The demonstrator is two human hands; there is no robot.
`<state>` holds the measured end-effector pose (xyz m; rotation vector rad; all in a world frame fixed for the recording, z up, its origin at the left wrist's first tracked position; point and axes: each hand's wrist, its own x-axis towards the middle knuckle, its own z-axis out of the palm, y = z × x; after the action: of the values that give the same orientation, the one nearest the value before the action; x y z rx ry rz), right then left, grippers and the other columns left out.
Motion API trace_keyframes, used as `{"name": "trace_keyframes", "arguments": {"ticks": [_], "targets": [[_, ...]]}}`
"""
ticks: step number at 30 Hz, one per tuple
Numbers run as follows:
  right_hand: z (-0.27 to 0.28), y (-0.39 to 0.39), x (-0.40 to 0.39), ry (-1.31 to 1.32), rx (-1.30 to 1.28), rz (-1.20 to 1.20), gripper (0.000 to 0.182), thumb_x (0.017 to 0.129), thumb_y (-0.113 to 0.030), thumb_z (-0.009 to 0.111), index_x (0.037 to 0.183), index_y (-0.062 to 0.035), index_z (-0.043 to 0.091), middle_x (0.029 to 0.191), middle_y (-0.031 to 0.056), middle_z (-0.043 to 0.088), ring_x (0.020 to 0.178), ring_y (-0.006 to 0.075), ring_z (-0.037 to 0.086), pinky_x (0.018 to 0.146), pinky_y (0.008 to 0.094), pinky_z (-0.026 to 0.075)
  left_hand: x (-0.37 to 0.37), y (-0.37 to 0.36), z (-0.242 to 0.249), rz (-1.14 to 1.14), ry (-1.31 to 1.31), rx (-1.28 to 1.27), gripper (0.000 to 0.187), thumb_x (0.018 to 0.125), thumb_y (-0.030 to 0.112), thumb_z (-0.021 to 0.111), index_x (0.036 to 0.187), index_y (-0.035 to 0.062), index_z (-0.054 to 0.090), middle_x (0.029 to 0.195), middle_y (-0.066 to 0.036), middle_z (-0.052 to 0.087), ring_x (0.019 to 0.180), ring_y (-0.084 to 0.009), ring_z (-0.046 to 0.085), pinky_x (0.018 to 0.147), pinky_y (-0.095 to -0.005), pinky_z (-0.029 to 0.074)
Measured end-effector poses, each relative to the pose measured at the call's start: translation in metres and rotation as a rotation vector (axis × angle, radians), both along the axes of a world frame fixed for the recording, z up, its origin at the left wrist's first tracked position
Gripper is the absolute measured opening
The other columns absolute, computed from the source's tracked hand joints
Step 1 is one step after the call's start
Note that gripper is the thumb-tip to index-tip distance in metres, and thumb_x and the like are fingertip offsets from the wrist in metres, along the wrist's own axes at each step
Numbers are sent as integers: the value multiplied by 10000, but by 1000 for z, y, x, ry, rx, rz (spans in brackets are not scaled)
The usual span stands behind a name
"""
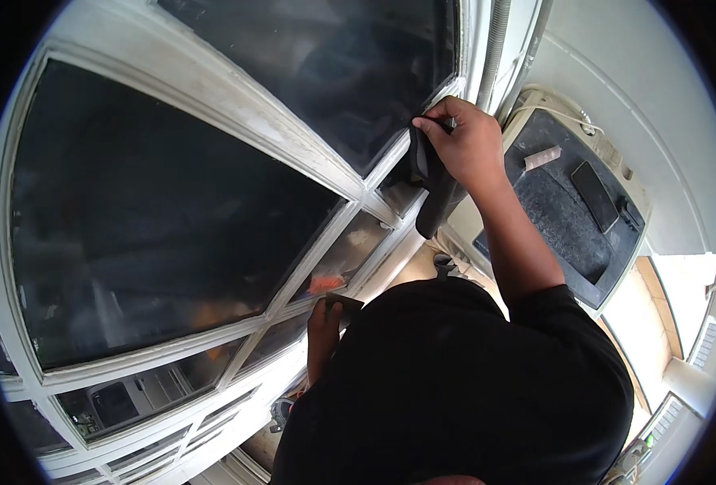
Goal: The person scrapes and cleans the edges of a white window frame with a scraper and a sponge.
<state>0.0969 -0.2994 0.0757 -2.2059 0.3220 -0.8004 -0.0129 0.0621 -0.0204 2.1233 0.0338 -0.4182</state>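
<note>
Gripping is plain on one side and hidden on the other: low down, the person's left hand rests against the white window frame with a small flat tool at its fingertips, though I cannot tell how the fingers close on it, since the black-sleeved body covers most of the hand. Starting at the left, the big dark pane fills most of the view, streaked and dusty, with narrower panes below it showing a dim interior. Moving across, the white crossbars meet near the middle, and just past that junction the right hand is curled tight around a dark cloth, pressing it against the glass at the lower corner of the upper pane, the loose end of the cloth hanging down along the bar. Further right sits a worn black-topped machine with a phone and a small roll lying on it. By the look of it, the wiping of the pane's corner is under way; the next stroke seems to call for firm pressure along the edge where grime gathers against the frame.
</note>
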Motion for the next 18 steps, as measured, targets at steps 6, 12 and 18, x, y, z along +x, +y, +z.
{"name": "trace_keyframes", "arguments": {"ticks": [6, 12, 18], "targets": [[3, 37, -13, 18, 32, 84, 202, 776, -187, 816, 835, -49, 680, 799, 72, 702, 709, 225, 682, 641, 315, 511, -23, 20, 0, 99, 24, 19, 254, 984, 227, 530, 1070, -3, 594, 951, -141, 633, 884, -234, 574, 833, -361, 444], [-3, 67, -23, -100, -17, 148, 203, 777, -238, 802, 816, -85, 675, 802, 61, 687, 677, 243, 664, 602, 346, 521, -35, 48, -11, 114, -55, 101, 306, 971, 284, 558, 1077, -1, 584, 964, -218, 648, 883, -373, 609, 801, -402, 471], [-2, 71, -22, -174, -52, 122, 193, 759, -225, 807, 799, -90, 676, 788, 47, 681, 672, 243, 664, 592, 339, 523, -27, 56, -20, 65, -54, 33, 308, 972, 278, 546, 1076, -11, 576, 967, -233, 640, 876, -386, 598, 801, -414, 463]]}}
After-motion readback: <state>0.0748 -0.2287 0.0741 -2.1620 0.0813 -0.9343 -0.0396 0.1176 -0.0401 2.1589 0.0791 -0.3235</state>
